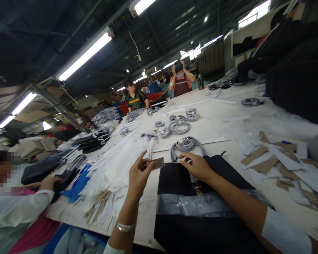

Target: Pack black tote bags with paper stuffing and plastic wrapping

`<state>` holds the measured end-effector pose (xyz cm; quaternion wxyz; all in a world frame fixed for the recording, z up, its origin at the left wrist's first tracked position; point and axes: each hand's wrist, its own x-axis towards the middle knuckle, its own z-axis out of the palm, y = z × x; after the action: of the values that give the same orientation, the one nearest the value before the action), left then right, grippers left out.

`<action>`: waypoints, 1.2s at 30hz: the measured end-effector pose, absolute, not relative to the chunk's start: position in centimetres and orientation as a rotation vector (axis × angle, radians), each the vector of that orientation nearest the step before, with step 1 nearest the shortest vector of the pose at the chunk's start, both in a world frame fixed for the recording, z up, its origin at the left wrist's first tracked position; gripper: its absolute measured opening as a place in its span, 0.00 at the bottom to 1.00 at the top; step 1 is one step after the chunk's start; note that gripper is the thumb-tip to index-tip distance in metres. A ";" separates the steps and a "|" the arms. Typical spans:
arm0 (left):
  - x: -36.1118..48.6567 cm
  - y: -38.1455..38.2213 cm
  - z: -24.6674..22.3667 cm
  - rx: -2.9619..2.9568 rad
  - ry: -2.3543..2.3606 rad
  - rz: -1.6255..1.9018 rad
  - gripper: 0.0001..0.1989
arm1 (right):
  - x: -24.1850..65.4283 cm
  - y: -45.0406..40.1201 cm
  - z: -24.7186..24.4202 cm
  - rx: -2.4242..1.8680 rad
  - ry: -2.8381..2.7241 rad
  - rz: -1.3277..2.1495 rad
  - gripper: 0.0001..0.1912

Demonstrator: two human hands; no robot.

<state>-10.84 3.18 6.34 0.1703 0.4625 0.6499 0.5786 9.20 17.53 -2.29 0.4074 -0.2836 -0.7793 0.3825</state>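
A black handbag (180, 229) lies on the table in front of me, with a clear plastic band around its middle. Its grey-wrapped handle (203, 150) arches up at the far side. My left hand (139, 173) pinches a small brown hang tag (158, 163) between thumb and fingers, left of the bag's top edge. My right hand (197, 166) is over the bag's top by the handle, fingers bent together; what they hold, if anything, is too small to make out. A coiled grey strap (187, 144) with gold clasps lies just beyond.
Several coiled grey straps (179, 127) lie farther across the white table (214, 123). Cardboard and paper strips (283, 162) are heaped at right, white sheets (113, 165) at left. A co-worker (13, 211) handles a black bag at left; two people stand at the far side.
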 end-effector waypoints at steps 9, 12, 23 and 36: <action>-12.6 0.4 1.3 1.161 1.944 1.688 0.32 | 9.5 17.6 -2.2 -0.729 -1.945 0.957 0.11; -12.4 -0.2 -2.1 1.324 2.088 1.473 0.22 | 9.5 17.6 -2.0 -0.731 -1.935 0.960 0.12; -10.7 -0.9 -0.2 1.471 2.199 1.419 0.17 | 9.0 18.9 -0.9 -0.850 -1.871 1.132 0.14; -4.6 -2.0 -0.1 2.210 2.057 0.626 0.23 | 22.2 12.9 4.0 -0.926 -2.436 0.483 0.23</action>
<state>-4.57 -1.96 -0.11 0.0293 0.7164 0.6668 0.2030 22.15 12.92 4.00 0.2432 -0.3389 -0.8915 0.1769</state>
